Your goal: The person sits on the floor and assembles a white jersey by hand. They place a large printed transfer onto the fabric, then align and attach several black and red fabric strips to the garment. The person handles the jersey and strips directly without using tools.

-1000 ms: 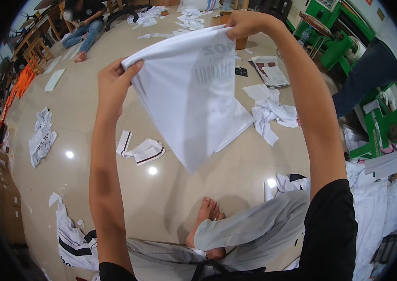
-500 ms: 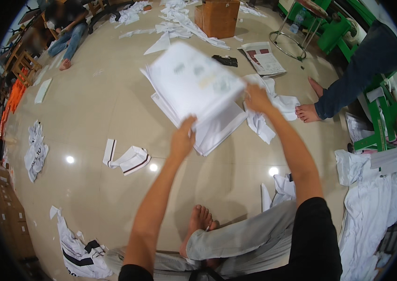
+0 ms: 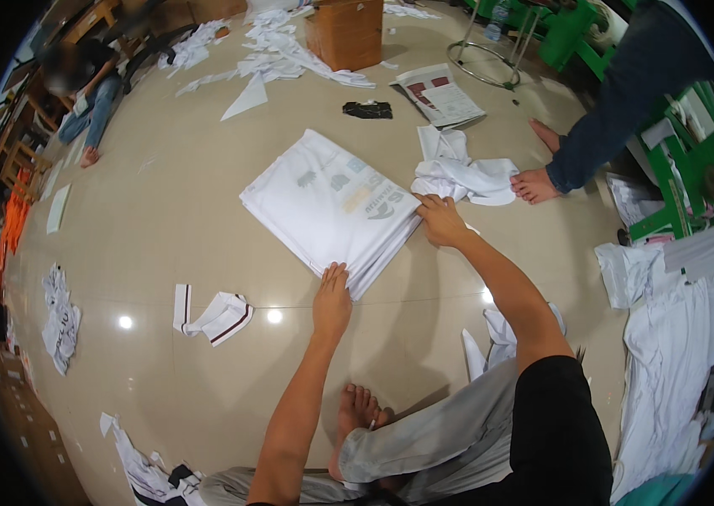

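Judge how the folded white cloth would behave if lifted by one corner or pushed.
The folded white cloth would probably droop, since its layers look thin and unfastened. Pushed, it would likely slide, as the floor looks smooth and glossy.

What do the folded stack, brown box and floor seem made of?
Folded stack: probably matte fabric, from its soft layered edges.
Brown box: dull, flat-sided; cardboard or wood, unclear which.
Floor: apparently glossy tile, with bright reflections and a thin seam.
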`<state>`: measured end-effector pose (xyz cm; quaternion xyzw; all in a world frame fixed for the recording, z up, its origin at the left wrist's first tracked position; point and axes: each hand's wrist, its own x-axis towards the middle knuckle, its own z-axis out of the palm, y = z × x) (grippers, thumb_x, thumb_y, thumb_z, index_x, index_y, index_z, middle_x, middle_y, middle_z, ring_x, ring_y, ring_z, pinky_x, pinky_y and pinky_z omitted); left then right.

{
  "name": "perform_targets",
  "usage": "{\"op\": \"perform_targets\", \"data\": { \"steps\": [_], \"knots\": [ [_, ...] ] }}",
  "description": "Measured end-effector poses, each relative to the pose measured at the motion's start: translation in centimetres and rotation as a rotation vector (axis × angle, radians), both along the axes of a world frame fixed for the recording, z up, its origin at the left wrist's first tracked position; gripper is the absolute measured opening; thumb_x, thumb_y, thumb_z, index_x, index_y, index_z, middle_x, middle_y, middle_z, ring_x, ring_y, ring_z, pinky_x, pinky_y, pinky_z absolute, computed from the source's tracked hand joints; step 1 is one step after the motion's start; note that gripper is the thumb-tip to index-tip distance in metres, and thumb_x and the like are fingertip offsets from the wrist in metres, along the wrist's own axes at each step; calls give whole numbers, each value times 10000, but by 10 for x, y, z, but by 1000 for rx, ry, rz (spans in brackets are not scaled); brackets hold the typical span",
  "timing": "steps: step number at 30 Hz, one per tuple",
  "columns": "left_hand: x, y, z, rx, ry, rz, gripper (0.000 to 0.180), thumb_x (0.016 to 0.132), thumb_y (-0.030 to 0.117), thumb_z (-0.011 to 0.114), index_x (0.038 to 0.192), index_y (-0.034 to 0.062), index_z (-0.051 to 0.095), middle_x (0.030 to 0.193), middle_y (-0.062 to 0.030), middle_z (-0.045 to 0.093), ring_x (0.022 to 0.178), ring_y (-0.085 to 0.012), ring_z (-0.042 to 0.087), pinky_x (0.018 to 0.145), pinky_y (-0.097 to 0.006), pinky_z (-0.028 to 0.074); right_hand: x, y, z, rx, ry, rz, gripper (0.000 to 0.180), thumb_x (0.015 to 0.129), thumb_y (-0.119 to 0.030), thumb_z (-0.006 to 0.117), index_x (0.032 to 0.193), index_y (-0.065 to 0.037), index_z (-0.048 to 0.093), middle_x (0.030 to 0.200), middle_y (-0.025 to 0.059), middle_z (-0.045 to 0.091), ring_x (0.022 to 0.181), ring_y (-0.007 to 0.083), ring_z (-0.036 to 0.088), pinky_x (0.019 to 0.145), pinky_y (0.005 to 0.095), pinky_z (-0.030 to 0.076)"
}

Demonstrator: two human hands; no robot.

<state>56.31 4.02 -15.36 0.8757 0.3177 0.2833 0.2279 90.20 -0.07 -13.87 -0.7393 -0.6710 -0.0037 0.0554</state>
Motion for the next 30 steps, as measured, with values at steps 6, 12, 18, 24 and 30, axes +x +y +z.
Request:
{"op": "perform_targets", "data": {
  "steps": [6, 12, 18, 24, 30],
  "knots": [
    [7, -19, 8, -13, 22, 25, 340, 837, -96, 531, 1169, -38, 572, 1331, -185, 596, 1327, -351, 499, 1165, -461, 359, 0, -2, 15, -44, -105, -48, 363, 820, -68, 570, 1176, -66, 640, 1475, 64, 481, 1315, 282, 454, 1027, 563, 352],
    [9, -26, 8, 6, 40, 2, 323, 855, -77, 526, 1173, -45, 572, 1346, -193, 580, 1336, -358, 486, 1160, -473, 358, -4, 0, 19, -30, 11, -66, 401, 806, -73, 578, 1202, -89, 641, 1479, 39, 486, 1301, 276, 465, 1003, 581, 371],
    [14, -28, -12, 96, 255, -105, 351, 874, 20, 518, 1215, -47, 569, 1430, -211, 500, 1393, -367, 409, 1190, -498, 285, -3, -18, 17, -288, -73, -127, 527, 882, -129, 542, 1406, -180, 523, 1609, 58, 285, 1455, 314, 295, 1092, 701, 260],
    [-68, 18, -10, 66, 169, -82, 579, 848, 95, 621, 1395, -15, 467, 1477, -209, 452, 1375, -397, 390, 1154, -515, 264, 16, -103, 86, -486, -12, -18, 469, 864, -150, 533, 1325, -164, 618, 1557, 105, 377, 1394, 321, 388, 1068, 619, 355],
    [-258, 25, -30, 1, 640, 409, 581, 1015, 363, 495, 1511, 82, 380, 1617, -215, 213, 1479, -428, 212, 1116, -659, 228, 48, -316, 120, -201, 279, -367, 339, 862, -124, 534, 1164, -93, 685, 1256, 156, 623, 1166, 355, 582, 968, 496, 479]
  ]
}}
